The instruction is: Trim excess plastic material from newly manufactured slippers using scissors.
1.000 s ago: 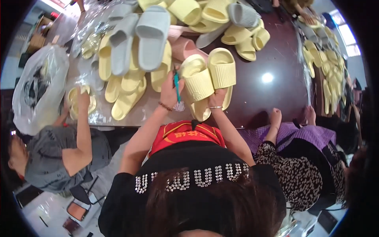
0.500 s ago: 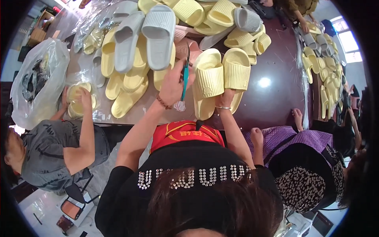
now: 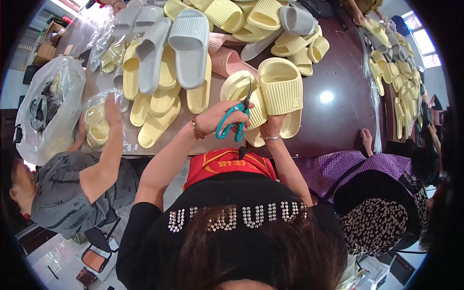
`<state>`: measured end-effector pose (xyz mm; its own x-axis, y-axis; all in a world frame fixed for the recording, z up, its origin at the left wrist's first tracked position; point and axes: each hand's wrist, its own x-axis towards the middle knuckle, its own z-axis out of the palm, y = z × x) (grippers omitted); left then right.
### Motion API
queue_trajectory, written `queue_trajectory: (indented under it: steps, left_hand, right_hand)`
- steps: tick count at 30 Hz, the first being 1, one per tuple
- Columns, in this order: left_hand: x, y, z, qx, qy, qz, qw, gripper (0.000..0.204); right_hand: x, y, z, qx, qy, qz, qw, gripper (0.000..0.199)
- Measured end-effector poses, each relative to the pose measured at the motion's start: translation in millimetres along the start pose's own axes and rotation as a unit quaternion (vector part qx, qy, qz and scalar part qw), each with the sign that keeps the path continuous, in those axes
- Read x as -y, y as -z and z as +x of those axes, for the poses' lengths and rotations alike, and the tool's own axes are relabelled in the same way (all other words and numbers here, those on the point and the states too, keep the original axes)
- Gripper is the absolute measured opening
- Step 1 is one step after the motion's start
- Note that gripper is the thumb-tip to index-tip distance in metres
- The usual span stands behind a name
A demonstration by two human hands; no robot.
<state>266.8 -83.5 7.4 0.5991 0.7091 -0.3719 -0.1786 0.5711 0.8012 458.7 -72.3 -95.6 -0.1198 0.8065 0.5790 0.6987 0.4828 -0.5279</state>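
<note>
My left hand (image 3: pixel 216 118) is closed round teal-handled scissors (image 3: pixel 239 131), whose dark blades point up and away across a yellow slipper (image 3: pixel 258 108). A second ribbed yellow slipper (image 3: pixel 281 92) sits beside it on the right, tilted up. From below, my right hand (image 3: pixel 272 126) grips this pair, its fingers partly hidden under the slippers. Just beyond my left hand, a pink slipper (image 3: pixel 231 62) lies at the foot of the heap. Grey slippers (image 3: pixel 189 50) rest on yellow ones to the left.
Several yellow slippers (image 3: pixel 224 13) are piled at the far side of the brown table (image 3: pixel 333 123). At left, a co-worker's hand (image 3: pixel 113 111) handles bagged yellow slippers (image 3: pixel 98 133) near a large plastic bag (image 3: pixel 67 128). Another person in purple checks (image 3: pixel 338 171) sits at right.
My left hand has brought the scissors nearer and right, with the blades now across the left slipper. The pair has shifted slightly, and the right slipper is raised and tilted more.
</note>
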Motion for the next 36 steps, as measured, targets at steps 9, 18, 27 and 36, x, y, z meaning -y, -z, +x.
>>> queue_trajectory:
  steps: [9, 18, 27, 36]
  left_hand:
    - [-8, 11, 2, -0.019, 0.005, 0.002, 1.0, 0.045]
    - [3, 19, -8, -0.151, -0.086, -0.026, 0.985, 0.041]
    - [70, 46, -10, -0.369, -0.128, 0.007, 0.921, 0.037]
    - [117, 41, 8, -0.367, -0.101, 0.021, 0.924, 0.034]
  right_hand:
    - [-2, 1, -9, 0.068, 0.045, -0.024, 0.996, 0.047]
    - [-10, -7, -12, 0.06, -0.002, -0.038, 0.997, 0.043]
    - [-73, -58, -49, 0.251, -0.153, -0.183, 0.938, 0.022]
    - [-50, -13, -46, 0.283, -0.196, -0.117, 0.932, 0.016]
